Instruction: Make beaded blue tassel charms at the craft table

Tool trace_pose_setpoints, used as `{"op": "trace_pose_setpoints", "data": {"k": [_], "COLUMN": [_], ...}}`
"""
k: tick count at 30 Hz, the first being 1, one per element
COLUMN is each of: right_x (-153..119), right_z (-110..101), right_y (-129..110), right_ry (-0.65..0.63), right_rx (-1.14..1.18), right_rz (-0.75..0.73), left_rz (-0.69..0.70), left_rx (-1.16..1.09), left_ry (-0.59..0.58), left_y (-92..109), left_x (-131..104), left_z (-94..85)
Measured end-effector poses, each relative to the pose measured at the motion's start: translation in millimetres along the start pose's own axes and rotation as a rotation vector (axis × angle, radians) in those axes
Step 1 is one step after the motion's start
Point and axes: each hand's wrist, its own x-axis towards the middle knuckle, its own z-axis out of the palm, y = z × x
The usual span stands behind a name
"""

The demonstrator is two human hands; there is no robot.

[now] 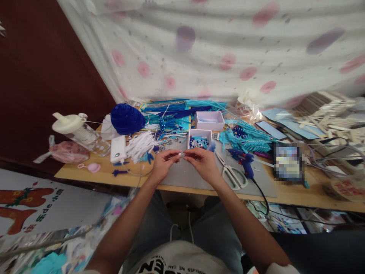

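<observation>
Both of my hands meet above the grey mat [181,177] near the table's front edge. My left hand [165,163] pinches one side of a tiny pale piece [182,154], and my right hand [201,161] pinches the other side. The piece is too small to name. Just behind my right hand is a white box [200,133] of blue, red and white beads [199,142]. To the right lie white-handled scissors [231,175] and a blue glue gun [243,161] with a black cord. White fuzzy strips [142,146] lie left of my left hand.
An empty-looking white box [210,120] stands behind the bead box. Turquoise fuzzy feather shapes [248,137] lie to the right, a dark blue fuzzy bundle [127,118] to the left. A clear bottle [82,133] and white power bank [118,149] are at the left; wooden sticks [327,114] pile up far right.
</observation>
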Motion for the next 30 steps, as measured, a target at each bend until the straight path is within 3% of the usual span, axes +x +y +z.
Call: {"op": "trace_pose_setpoints", "data": {"k": [12, 30], "right_x": [-0.5, 0.6], "right_z": [-1.6, -3.4], "right_y": [-8.1, -5.0], "right_ry": [-0.077, 0.012], "right_rx": [-0.037, -0.040], "right_rz": [-0.040, 0.036], "left_rz": [-0.005, 0.013], "left_rx": [-0.024, 0.023], "left_ry": [-0.009, -0.014], "left_y": [0.1, -0.5], "left_x": [-1.2, -1.7], "left_z": [1.7, 0.9]}}
